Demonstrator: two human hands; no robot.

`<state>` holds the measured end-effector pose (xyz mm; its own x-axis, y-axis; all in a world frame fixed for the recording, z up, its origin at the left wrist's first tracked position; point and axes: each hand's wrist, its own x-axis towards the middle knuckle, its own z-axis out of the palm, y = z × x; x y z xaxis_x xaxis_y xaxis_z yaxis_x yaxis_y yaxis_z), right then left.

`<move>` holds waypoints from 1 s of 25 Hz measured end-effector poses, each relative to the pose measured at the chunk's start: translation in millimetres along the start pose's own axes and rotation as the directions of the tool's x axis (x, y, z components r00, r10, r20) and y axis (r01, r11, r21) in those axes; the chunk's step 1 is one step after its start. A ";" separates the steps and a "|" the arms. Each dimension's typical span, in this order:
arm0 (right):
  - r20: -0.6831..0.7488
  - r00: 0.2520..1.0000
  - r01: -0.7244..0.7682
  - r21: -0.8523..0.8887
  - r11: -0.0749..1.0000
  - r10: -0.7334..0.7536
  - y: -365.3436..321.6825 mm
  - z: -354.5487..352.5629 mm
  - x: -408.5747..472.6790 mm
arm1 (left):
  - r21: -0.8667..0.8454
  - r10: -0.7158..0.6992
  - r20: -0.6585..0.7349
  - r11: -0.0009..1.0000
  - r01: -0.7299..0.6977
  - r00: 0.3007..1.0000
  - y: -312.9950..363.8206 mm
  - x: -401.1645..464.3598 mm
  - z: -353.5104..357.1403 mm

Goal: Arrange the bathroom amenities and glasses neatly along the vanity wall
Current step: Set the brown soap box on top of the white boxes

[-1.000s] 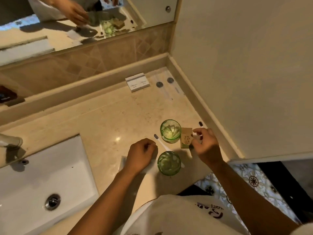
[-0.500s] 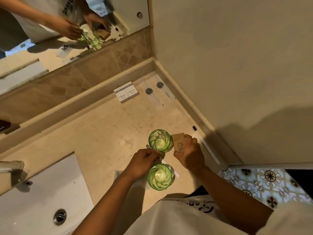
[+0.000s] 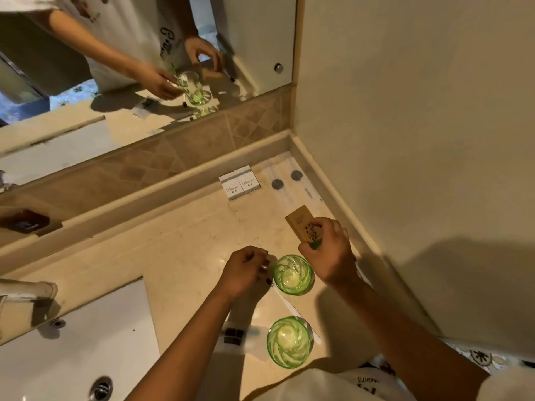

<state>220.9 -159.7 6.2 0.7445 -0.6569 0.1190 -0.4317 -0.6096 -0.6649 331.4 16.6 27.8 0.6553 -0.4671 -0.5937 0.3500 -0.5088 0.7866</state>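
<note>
The fingers (image 3: 324, 233) of the right hand (image 3: 330, 256) are closed around a small tan box (image 3: 301, 224), holding it tilted above the tabletop (image 3: 179, 233). The left hand (image 3: 243, 270) is curled loosely just left of the upper green glass (image 3: 293, 274); whether it grips anything cannot be determined. Landmark: the upper green glass. The tan box is just beyond it, toward the corner. The lower green glass (image 3: 288, 341) stands nearer the person, well apart. Two white boxes (image 3: 239, 182) lie side by side far beyond the landmark, against the back ledge. A sachet (image 3: 234, 337) lies left of the lower glass. The sink (image 3: 72, 342) lies far left.
</note>
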 end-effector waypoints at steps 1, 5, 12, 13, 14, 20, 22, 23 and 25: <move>0.059 0.998 0.024 0.013 1.000 -0.025 -7.2 1.0 10.3 | -0.068 -0.001 -0.012 0.998 0.000 1.000 11.3 4.5 -2.0; 0.328 0.909 0.237 0.101 0.966 -0.257 -28.6 13.1 53.5 | -0.325 0.005 -0.063 0.946 -0.025 0.998 51.5 30.2 -15.2; 0.251 0.929 0.218 0.220 0.951 -0.271 -39.6 69.4 111.9 | -0.372 -0.059 -0.225 0.928 -0.030 0.973 67.2 89.5 -46.8; 0.255 0.951 0.117 0.218 0.969 -0.172 -41.3 77.8 121.1 | -0.389 -0.076 -0.251 0.921 -0.029 0.965 67.1 98.7 -50.1; 0.270 0.959 0.033 0.202 0.979 -0.088 -41.9 88.0 129.4 | -0.390 -0.086 -0.277 0.920 -0.030 0.957 66.6 107.6 -53.3; 0.270 0.963 -0.026 0.168 0.985 -0.020 -41.2 135.2 171.3 | -0.275 -0.071 -0.362 0.961 -0.034 0.929 63.9 160.0 -67.9; 0.242 0.970 -0.015 0.194 0.981 -0.033 -41.4 146.6 184.3 | -0.172 -0.036 -0.383 0.985 -0.033 0.923 61.7 176.5 -71.6; 0.236 0.971 -0.013 0.190 0.982 -0.032 -41.5 152.0 189.6 | -0.136 -0.026 -0.394 0.990 -0.030 0.919 60.0 183.7 -72.6; 0.236 0.972 -0.019 0.179 0.984 -0.024 -39.1 163.3 196.7 | -0.123 -0.025 -0.429 0.992 -0.031 0.903 60.2 192.4 -73.9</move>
<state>467.4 -192.7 -64.8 0.8537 -0.5190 -0.0424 -0.3478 -0.5078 -0.7882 528.0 -50.4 -26.5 0.8702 -0.0982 -0.4829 0.4094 -0.4012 0.8194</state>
